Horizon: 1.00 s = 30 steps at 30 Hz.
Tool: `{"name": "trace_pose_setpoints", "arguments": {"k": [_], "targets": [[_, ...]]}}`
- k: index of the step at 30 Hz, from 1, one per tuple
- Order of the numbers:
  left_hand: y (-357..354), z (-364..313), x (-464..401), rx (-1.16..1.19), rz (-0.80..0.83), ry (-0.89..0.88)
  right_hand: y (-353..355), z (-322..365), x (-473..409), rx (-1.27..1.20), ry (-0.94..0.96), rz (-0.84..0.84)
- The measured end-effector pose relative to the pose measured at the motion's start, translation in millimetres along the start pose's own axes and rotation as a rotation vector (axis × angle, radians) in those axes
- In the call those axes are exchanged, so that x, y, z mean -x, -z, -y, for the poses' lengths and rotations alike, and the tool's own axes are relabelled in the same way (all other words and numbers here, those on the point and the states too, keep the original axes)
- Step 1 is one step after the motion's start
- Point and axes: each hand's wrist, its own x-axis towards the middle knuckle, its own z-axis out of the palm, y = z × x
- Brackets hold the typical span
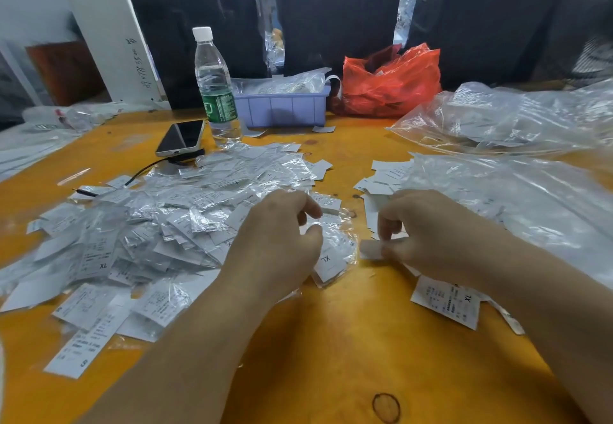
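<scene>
On the left of the orange table (331, 357) spreads a pile of bagged labels (159, 224), crinkled film over white slips; behind it a phone (180, 138) lies face up on a black cable, with a water bottle (215, 85) upright just beside it; further back stands a lilac tray (282, 108), and next to that a red bag (391, 81) slumps against the dark backdrop; at the near edge of the pile the left hand (278, 241) is curled, knuckles up, thumb and forefinger drawn close together on the film of a small clear bag (335, 262), which lies flat on the table with an XL slip inside it; the film is so clear that the grip is hard to read, but it looks like a pinch at the bag's edge; just right of the bag, not quite touching it, a white label (370, 249) sticks out leftward from the right hand (428, 231), pinched between thumb and forefinger with the other fingers folded in; beyond that hand lie loose labels (384, 178) in a small heap, and one more XL label (447, 300) sits beside the right forearm; far right, clear plastic bags (514, 115) billow over the table's edge
</scene>
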Motion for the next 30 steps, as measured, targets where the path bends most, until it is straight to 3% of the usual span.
{"name": "trace_pose_setpoints", "arguments": {"k": [3, 6, 9, 11, 18, 22, 25, 30], "targets": [[-2, -3, 1, 0.216, 0.075, 0.022, 1, 2, 1, -0.144, 0.050, -0.171], [1, -12, 0, 0.570, 0.198, 0.182, 7, 8, 5, -0.357, 0.113, -0.412], [4, -20, -1, 0.926, 0.303, 0.300, 11, 20, 14, -0.377, 0.237, -0.417], [5, -21, 1, 1.001, 0.312, 0.282, 13, 24, 19, -0.391, 0.286, -0.372], [-4, -27, 9, 0.854, 0.295, 0.139, 20, 8, 51, -0.401, 0.117, -0.296], [-14, -35, 19, 0.691, 0.373, 0.038, 26, -12, 78, 0.085, -0.077, -0.424], [-20, -38, 25, 0.561, 0.409, -0.030, 26, -17, 94, 0.422, -0.357, -0.264], [-28, -48, 34, 0.565, 0.454, -0.058, 18, -21, 103, 0.388, -0.552, -0.008]]}}
